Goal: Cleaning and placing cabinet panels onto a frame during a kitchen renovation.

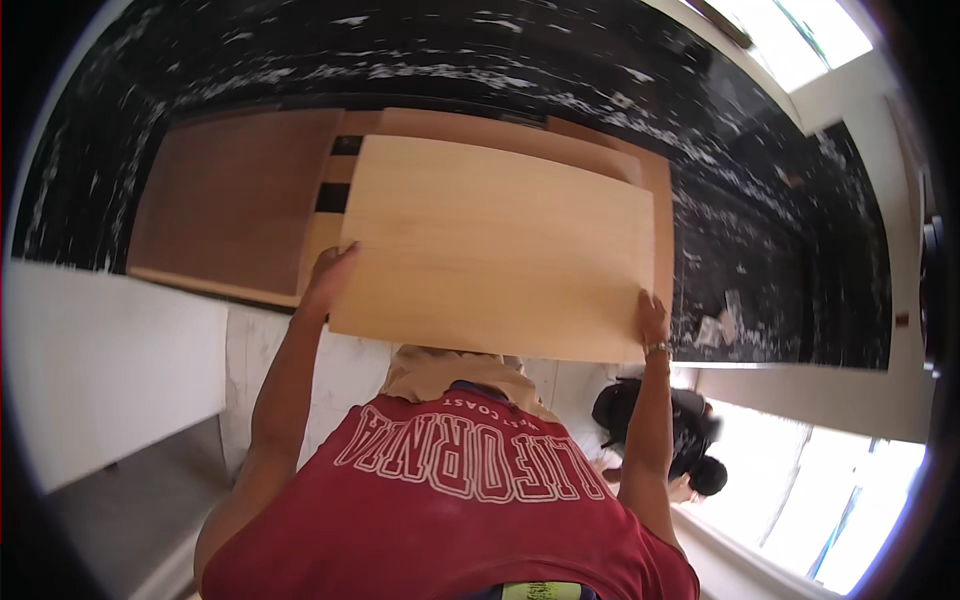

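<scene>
A pale wood panel (495, 250) lies or is held flat in front of my body, its near edge reaching past the counter front. My left hand (333, 275) grips the panel's left edge, the thumb over its upper face. On the opposite edge, my right hand (653, 318) is closed around the side near the right front corner. Most of the fingers of both hands are hidden under the board. Beneath it, brown boards (660, 240) show along the back and right. Whether the pale panel rests on them or is lifted cannot be told.
A black marbled counter (740, 260) runs underneath and behind, with a darker brown board (235, 195) on its left part. Small crumpled scraps (712, 328) lie on the right side. Below on the right, a person in dark clothes (690, 420) is low by the floor.
</scene>
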